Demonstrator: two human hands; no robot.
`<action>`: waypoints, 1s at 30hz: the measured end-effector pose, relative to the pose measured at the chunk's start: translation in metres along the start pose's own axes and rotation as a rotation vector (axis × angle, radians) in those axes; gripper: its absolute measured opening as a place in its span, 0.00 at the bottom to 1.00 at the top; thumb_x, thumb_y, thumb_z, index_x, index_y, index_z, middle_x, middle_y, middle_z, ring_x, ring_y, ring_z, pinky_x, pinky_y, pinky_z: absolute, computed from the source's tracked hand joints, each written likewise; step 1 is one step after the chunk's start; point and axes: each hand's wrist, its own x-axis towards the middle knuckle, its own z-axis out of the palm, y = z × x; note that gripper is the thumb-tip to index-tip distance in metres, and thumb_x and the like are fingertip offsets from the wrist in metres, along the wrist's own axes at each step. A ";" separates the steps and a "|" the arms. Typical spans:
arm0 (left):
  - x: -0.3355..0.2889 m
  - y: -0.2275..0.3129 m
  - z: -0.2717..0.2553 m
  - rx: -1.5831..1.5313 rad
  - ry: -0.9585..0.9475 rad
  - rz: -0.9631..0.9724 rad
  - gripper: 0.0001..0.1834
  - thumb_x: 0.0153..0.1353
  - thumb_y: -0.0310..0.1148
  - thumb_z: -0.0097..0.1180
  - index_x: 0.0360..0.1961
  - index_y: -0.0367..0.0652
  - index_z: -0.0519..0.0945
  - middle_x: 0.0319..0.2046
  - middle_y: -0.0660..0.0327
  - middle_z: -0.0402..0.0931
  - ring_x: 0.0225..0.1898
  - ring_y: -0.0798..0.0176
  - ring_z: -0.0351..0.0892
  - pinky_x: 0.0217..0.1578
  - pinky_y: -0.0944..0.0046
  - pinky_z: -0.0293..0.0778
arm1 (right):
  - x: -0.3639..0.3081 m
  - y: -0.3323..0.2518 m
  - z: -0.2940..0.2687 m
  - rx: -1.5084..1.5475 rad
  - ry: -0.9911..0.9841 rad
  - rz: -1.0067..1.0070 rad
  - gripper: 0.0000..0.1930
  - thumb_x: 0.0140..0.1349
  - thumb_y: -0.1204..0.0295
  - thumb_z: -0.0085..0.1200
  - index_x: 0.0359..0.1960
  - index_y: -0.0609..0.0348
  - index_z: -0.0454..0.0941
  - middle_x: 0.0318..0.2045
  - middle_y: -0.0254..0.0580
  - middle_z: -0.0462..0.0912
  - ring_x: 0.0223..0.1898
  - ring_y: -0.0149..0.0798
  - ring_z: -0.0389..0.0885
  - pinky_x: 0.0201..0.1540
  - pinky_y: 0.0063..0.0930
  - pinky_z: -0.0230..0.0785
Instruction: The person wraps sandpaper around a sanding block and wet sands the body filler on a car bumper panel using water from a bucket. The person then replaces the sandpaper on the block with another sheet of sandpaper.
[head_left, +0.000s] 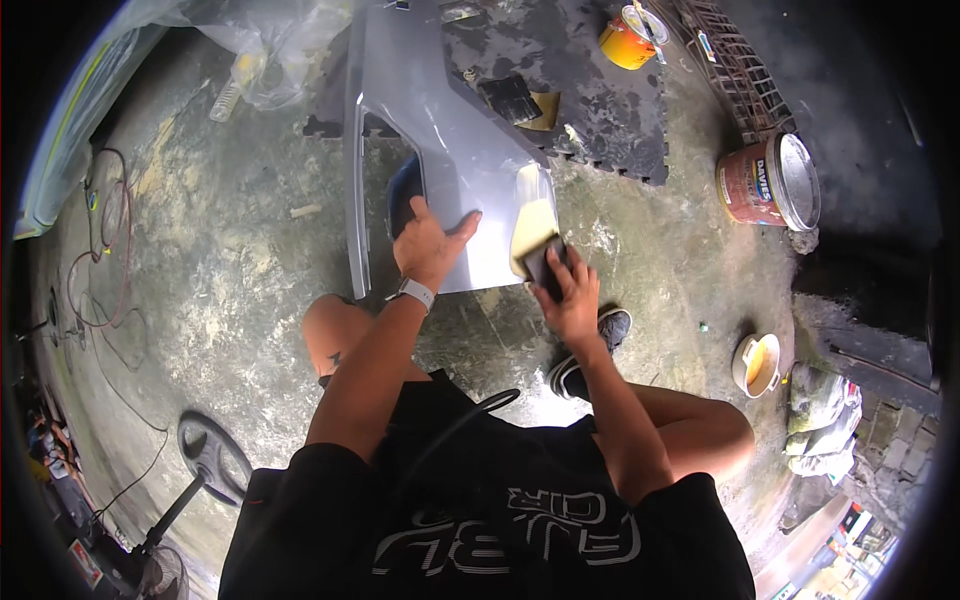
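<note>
A grey car body panel (pixel 455 150) stretches away from me, its near end just ahead of my knees. My left hand (pixel 432 245) grips it beside the dark cut-out, thumb spread over the grey surface and fingers at the inner edge, partly hidden. On the panel's right near corner is a pale yellow patch of body filler (pixel 533 222). Against the lower part of that patch my right hand (pixel 570 290) presses a dark sanding block (pixel 543 262), fingers closed over it.
Black foam matting (pixel 620 130) lies beyond, with sandpaper sheets (pixel 512 100) and a yellow-orange can (pixel 632 40). To the right stand a reddish paint bucket (pixel 750 185) and a small pot (pixel 757 364). A hose (pixel 125 215) and steering wheel (pixel 212 455) are at left.
</note>
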 end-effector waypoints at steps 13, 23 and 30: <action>0.000 0.001 0.009 0.027 0.037 0.031 0.45 0.54 0.71 0.66 0.46 0.38 0.65 0.29 0.41 0.84 0.33 0.36 0.87 0.38 0.44 0.84 | 0.091 0.029 0.019 0.045 0.016 -0.027 0.33 0.58 0.52 0.70 0.66 0.42 0.79 0.68 0.52 0.73 0.60 0.57 0.73 0.66 0.50 0.64; 0.001 0.004 0.004 0.028 0.022 0.021 0.45 0.54 0.70 0.67 0.45 0.37 0.66 0.29 0.42 0.85 0.33 0.36 0.87 0.37 0.44 0.84 | 0.072 0.022 0.020 0.058 0.107 -0.053 0.34 0.55 0.56 0.71 0.66 0.41 0.79 0.68 0.53 0.73 0.59 0.58 0.73 0.64 0.53 0.64; 0.000 0.001 0.009 0.017 0.043 0.041 0.44 0.54 0.70 0.67 0.45 0.37 0.66 0.28 0.43 0.85 0.31 0.37 0.87 0.35 0.44 0.84 | 0.098 0.024 0.022 0.051 0.005 0.007 0.34 0.57 0.53 0.71 0.66 0.41 0.79 0.69 0.50 0.72 0.60 0.57 0.72 0.66 0.51 0.63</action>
